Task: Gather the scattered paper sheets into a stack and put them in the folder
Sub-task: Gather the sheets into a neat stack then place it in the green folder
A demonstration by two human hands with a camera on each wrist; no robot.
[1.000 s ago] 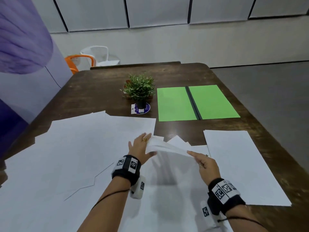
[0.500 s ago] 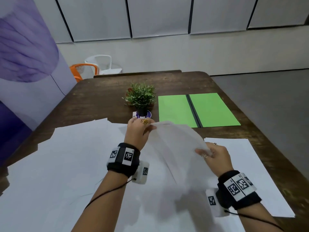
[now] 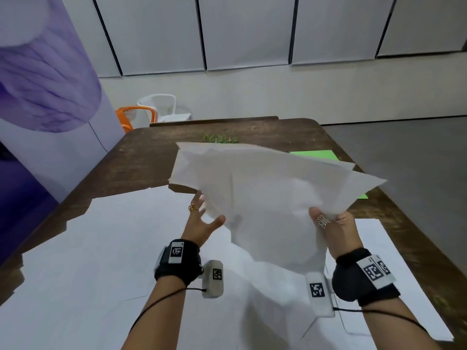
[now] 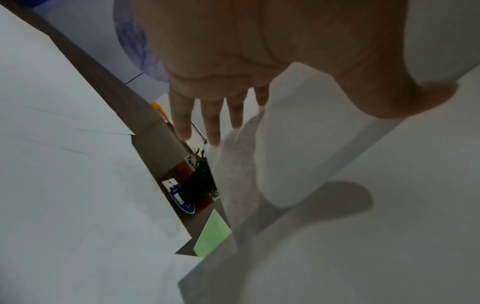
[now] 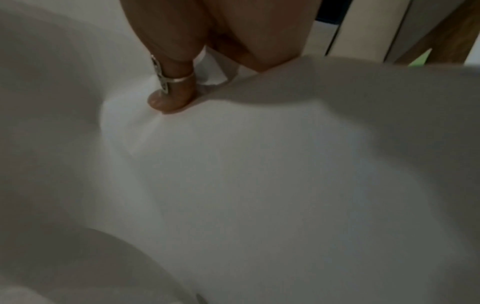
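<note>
A loose bundle of white paper sheets [image 3: 265, 198] hangs in the air above the table, crumpled and fanned out. My right hand [image 3: 328, 221] pinches its lower right edge, with the ringed thumb [image 5: 168, 96] pressed on top. My left hand [image 3: 206, 213] is at the bundle's lower left with straight, spread fingers [image 4: 182, 115]. Its thumb lies on the near side and its fingers go behind the paper. More white sheets [image 3: 101, 248] lie spread over the near table. The green folder [image 3: 313, 154] lies open beyond the bundle and is mostly hidden by it.
A small potted plant [image 4: 200, 181] stands on a round coaster left of the folder; only its top [image 3: 219, 138] shows in the head view. The dark wooden table [image 3: 151, 152] has chairs [image 3: 156, 107] past its far left corner. A purple panel [image 3: 38, 84] stands at left.
Both hands have lifted the bundle from the table up toward the camera. The left hand has gone from pinching the top edge to spread fingers at the lower left.
</note>
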